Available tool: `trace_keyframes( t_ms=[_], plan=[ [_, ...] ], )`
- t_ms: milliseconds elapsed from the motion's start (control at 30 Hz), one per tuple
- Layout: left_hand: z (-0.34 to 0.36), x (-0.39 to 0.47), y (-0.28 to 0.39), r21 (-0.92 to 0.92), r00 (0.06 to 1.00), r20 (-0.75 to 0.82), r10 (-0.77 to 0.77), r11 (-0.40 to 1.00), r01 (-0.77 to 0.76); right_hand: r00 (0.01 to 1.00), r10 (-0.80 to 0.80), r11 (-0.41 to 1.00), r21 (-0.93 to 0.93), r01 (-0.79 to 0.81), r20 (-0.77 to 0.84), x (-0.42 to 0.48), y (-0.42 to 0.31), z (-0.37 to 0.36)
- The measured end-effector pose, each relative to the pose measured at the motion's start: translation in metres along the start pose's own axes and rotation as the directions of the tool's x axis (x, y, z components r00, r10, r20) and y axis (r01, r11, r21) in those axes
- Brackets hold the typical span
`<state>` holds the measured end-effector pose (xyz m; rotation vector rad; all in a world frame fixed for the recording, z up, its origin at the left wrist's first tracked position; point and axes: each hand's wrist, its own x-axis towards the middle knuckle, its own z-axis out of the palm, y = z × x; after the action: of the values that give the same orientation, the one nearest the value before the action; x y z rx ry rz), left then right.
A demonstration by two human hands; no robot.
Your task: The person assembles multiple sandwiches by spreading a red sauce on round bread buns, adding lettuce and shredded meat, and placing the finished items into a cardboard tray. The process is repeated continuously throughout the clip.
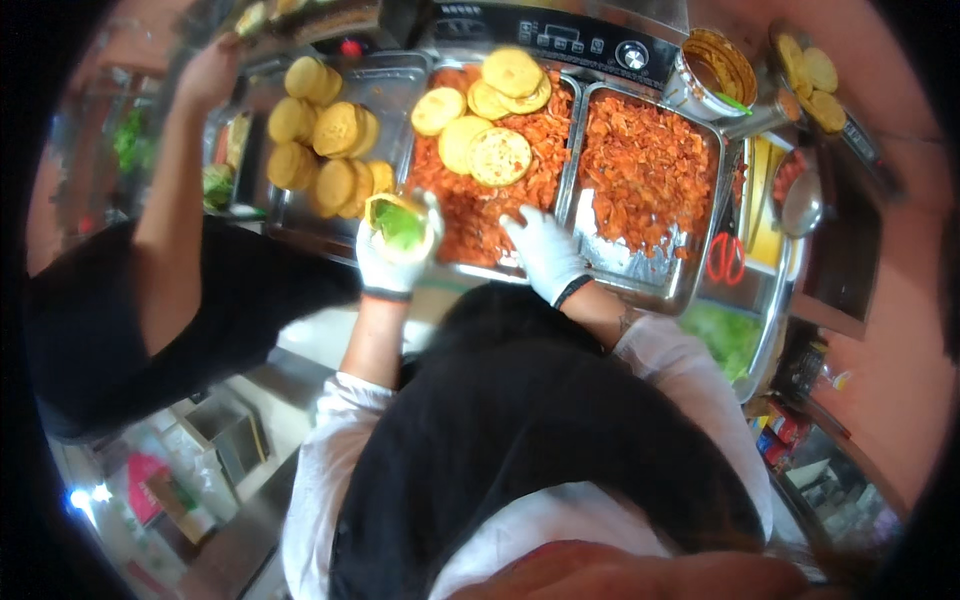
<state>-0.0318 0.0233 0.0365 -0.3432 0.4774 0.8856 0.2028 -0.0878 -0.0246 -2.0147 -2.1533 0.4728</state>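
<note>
My left hand [395, 255], in a white glove, holds a round flatbread [390, 202] that is split open with a green leaf [398, 227] inside. Bare of any held thing, my gloved right hand [541, 247] has its fingers apart at the near edge of the middle steel tray, touching or just above the reddish sliced meat [480, 225]. Several flatbreads [500, 156] lie on that meat. More sliced meat [645, 172] fills much of the right tray [709, 262]. Stacks of flatbreads [337, 129] stand in the left tray [390, 82].
At the left, a co-worker's arm [169, 195] reaches forward beside the trays. An appliance with a knob [631, 55] runs behind them. Right of it stands a sauce-smeared bucket [709, 75]. Red-handled scissors [726, 258], a metal ladle [801, 206] and a container of greens [720, 334] are on the right.
</note>
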Motion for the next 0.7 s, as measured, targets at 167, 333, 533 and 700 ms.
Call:
trace_keyframes(
  t_ms=[167, 333, 533, 700],
  plan=[
    [-0.012, -0.002, 0.008, -0.044, 0.994, -0.041, -0.100, 0.994, 0.099, 0.998, 0.053, 0.991, -0.122, -0.048, 0.034, 0.009, -0.015, -0.010],
    [-0.006, 0.003, -0.002, 0.062, 0.981, -0.103, -0.163, 0.984, 0.170, 0.981, 0.114, 0.993, -0.003, -0.115, 0.158, 0.009, -0.025, 0.018],
    [-0.014, 0.022, -0.004, 0.157, 0.977, -0.108, -0.182, 0.968, 0.197, 0.993, 0.061, 0.963, 0.266, -0.032, -0.104, 0.010, -0.021, 0.016],
    [-0.011, 0.038, -0.006, 0.166, 0.976, -0.097, -0.197, 0.963, 0.211, 0.855, 0.495, 0.264, 0.911, -0.317, 0.153, 0.009, -0.015, 0.008]
  ],
)
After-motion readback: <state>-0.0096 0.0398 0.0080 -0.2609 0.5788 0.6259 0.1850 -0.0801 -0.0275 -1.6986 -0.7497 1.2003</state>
